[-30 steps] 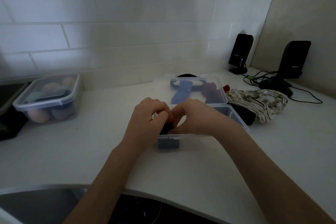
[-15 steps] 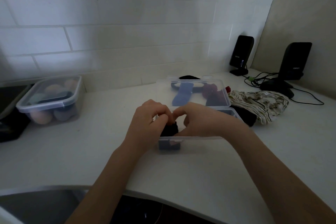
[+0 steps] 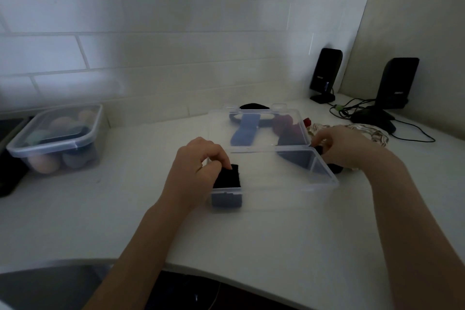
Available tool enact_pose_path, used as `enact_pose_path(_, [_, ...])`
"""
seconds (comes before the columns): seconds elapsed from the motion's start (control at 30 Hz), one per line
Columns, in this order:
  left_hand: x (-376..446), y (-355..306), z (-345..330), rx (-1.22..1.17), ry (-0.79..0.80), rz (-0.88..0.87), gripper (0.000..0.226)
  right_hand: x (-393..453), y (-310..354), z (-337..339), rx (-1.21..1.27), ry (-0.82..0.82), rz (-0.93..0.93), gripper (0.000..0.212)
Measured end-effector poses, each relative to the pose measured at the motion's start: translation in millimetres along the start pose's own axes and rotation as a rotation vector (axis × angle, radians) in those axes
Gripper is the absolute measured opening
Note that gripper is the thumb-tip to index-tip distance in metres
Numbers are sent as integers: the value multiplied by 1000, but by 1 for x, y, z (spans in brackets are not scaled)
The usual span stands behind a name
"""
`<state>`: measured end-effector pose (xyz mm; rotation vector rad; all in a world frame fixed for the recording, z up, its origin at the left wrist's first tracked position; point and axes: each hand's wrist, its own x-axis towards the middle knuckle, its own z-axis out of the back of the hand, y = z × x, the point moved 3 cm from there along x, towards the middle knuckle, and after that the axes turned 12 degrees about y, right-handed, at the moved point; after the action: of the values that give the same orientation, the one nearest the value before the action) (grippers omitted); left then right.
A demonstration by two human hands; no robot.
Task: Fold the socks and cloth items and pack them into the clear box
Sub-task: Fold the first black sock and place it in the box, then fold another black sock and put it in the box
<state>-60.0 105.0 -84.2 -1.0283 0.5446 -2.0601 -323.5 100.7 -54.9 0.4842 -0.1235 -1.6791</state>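
The clear box [image 3: 289,191] stands open on the white counter, its lid [image 3: 256,128] tilted back. A folded black sock [image 3: 229,176] sits upright in the box's left end, and my left hand [image 3: 198,168] presses its fingertips on the sock's top edge. My right hand [image 3: 344,146] is outside the box's right wall, fingers closed on a black cloth item [image 3: 333,167] lying there. Behind the lid lie a blue sock [image 3: 245,129], a dark red item [image 3: 285,126] and another black piece [image 3: 254,106]. A striped cream cloth [image 3: 375,133] lies beyond my right hand.
A lidded plastic container [image 3: 57,138] with rounded pastel objects stands at the left. Two black speakers [image 3: 325,74] [image 3: 396,83] with cables [image 3: 412,131] occupy the back right corner. A tiled wall runs behind. The counter's curved front edge [image 3: 226,277] is near me.
My right hand left the black sock and moved right, out of the box, onto the black cloth beside it. My left hand stayed on the sock in the box.
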Motion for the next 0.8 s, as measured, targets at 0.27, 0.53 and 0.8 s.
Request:
enact_pose_path(0.27, [-1,-1,1,3,-7,9,25,8,-3,-2,51,-76,77,13])
enact_pose_path(0.53, [-2,-2,-1,3,10,5,28,-1,2,16,722,-450,344,8])
enact_pose_path(0.8, [3,-5,-10,-65,89,-69,34,-18,34,18,1377,-308,757,10])
